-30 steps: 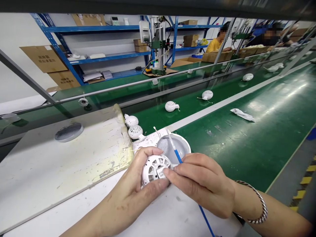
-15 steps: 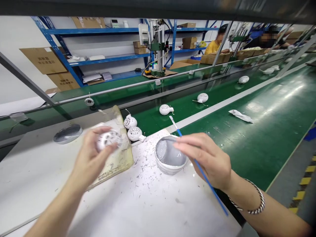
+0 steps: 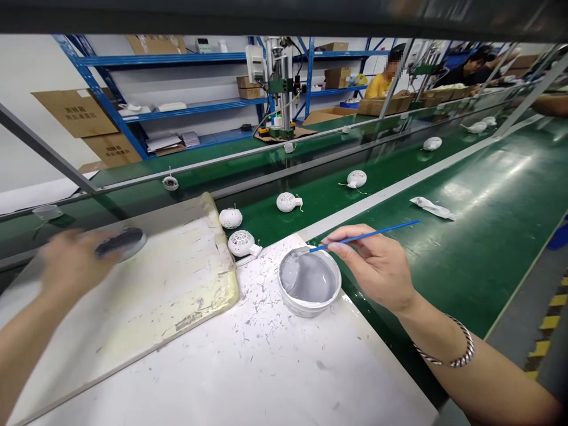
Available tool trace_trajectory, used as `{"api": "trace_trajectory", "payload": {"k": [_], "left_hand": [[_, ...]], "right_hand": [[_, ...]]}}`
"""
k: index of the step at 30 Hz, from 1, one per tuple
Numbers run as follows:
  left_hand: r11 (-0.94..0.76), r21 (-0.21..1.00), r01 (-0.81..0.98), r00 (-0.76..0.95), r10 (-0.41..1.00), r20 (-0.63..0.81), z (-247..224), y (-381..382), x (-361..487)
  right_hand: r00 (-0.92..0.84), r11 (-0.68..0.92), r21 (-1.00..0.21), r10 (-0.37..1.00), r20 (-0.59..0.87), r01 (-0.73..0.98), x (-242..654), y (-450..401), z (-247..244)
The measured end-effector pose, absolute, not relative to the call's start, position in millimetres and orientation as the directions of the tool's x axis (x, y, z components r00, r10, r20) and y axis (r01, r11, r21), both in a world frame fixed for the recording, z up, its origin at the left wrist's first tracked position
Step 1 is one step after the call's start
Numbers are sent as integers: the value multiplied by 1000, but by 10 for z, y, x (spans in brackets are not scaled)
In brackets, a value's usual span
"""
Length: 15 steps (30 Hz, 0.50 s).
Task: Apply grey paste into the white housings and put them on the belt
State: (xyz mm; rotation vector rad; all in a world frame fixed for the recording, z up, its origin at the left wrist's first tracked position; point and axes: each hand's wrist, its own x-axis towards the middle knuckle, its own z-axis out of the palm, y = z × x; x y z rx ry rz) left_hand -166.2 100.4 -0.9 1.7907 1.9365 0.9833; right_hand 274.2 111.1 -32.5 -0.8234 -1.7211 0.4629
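Note:
My right hand (image 3: 370,266) pinches a thin blue paintbrush (image 3: 364,235), its bristle end resting at the far rim of a white tub (image 3: 306,307) of grey paint (image 3: 317,281). My left hand (image 3: 73,260), smeared by motion, is over the left of the board, its fingers beside or over a round lid (image 3: 133,244) with grey paint in it. No white part shows in that hand, but its fingers are too blurred to read. Near the board's right edge sit two white round housings, one plain-sided (image 3: 231,218) and one with a lattice face (image 3: 242,243).
A pale paint-stained board (image 3: 168,296) lies on white sheeting (image 3: 266,373) with grey flecks. More white housings (image 3: 288,202) stand along the green belt (image 3: 319,201). A crumpled white tube-like packet (image 3: 432,208) lies at right. People (image 3: 379,86) sit farther along, behind cardboard boxes (image 3: 384,106).
My left hand has swung left across the board and no longer shows the white housing it held. My right hand has tipped the brush down to the tub. The nearer belt's housings have shifted left.

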Motion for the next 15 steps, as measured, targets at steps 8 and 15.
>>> {"api": "trace_trajectory", "payload": {"k": [8,15], "left_hand": [[-464,326,824,500,866,-30,-396,1604,-361],[-332,385,861,371,928,-30,-492,1825,-137]], "right_hand": [[-257,742,-606,669,697,289,2604,1095,-328],[-277,632,-755,767,578,174,2581,1095,-337]]}}
